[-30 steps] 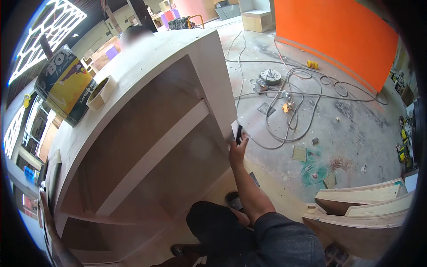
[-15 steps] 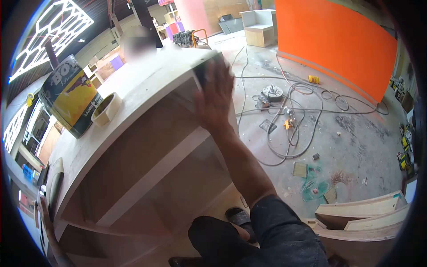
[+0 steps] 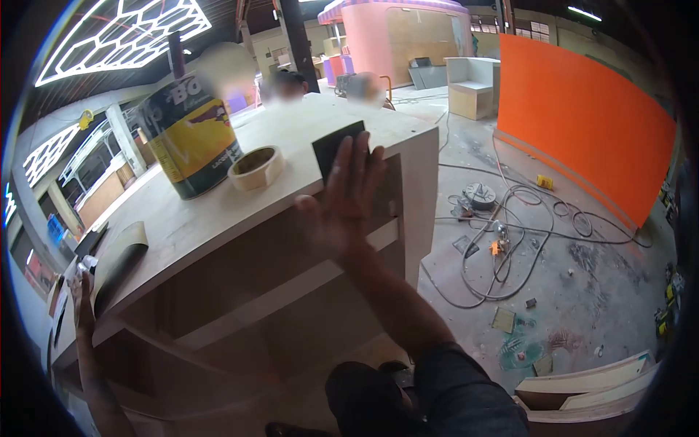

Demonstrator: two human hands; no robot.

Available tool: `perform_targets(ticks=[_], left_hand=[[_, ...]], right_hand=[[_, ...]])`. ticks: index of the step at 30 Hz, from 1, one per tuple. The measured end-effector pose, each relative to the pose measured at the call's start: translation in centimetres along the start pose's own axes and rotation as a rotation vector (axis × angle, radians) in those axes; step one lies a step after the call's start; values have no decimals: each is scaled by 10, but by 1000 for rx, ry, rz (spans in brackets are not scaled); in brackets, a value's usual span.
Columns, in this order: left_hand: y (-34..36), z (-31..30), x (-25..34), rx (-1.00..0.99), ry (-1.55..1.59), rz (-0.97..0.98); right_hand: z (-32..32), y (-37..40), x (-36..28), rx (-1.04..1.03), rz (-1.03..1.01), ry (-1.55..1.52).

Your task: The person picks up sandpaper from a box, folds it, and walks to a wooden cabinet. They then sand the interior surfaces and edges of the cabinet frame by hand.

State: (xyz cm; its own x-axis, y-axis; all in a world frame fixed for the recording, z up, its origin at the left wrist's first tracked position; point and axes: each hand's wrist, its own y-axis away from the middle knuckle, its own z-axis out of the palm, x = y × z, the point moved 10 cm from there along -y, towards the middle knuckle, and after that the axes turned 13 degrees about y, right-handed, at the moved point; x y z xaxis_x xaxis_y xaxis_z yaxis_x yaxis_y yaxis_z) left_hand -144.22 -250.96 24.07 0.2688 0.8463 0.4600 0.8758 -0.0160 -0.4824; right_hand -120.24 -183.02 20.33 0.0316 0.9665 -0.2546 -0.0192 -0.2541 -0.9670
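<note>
My right hand (image 3: 348, 186) lies with fingers stretched over a black sheet of sandpaper (image 3: 331, 149), pressing it at the front edge of a white cabinet (image 3: 419, 193). At far left, my left hand (image 3: 83, 298) rests at the cabinet top's edge, fingers pointing up beside a small whitish crumpled thing (image 3: 87, 264). Close to that hand lies a curled sheet (image 3: 125, 266) with a dark underside. A yellow and dark paint can (image 3: 195, 142) stands on the top, and a roll of masking tape (image 3: 256, 167) sits beside it. Open compartments show below the top.
An orange panel (image 3: 575, 124) stands on the right. Cables (image 3: 542, 233) loop over the concrete floor near a grey cable reel (image 3: 479, 194) and a small yellow can (image 3: 544, 181). Curved wooden pieces (image 3: 582, 390) lie at lower right. A person's head (image 3: 290, 81) shows beyond the cabinet.
My right hand and the sandpaper have moved left along the edge, away from the cabinet's corner. The view has tilted up and turned left. My left hand stays at the left end.
</note>
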Motion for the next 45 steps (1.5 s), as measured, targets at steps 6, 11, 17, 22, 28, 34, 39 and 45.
perform_targets(ticks=[6, 11, 17, 22, 28, 34, 39, 45], left_hand=[[8, 10, 28, -37, -91, 135], [14, 7, 32, 45, -147, 73], [41, 4, 85, -9, -170, -52], [36, 6, 73, 62, -143, 48], [42, -4, 83, 97, -6, -55], [38, -5, 70, 91, -21, -136], [47, -3, 83, 63, -143, -92], [54, -3, 102, 67, -62, -77]], right_hand=[[0, -2, 14, -22, 214, -99], [25, 86, -201, -491, -245, -292], [27, 89, -186, -384, -655, 78], [15, 28, -80, -356, -857, 254], [16, 57, -228, -209, -1222, 62], [22, 86, -328, -91, -1301, -70], [8, 46, -182, -300, -1350, 92], [-5, 20, -198, -533, -1255, -20]])
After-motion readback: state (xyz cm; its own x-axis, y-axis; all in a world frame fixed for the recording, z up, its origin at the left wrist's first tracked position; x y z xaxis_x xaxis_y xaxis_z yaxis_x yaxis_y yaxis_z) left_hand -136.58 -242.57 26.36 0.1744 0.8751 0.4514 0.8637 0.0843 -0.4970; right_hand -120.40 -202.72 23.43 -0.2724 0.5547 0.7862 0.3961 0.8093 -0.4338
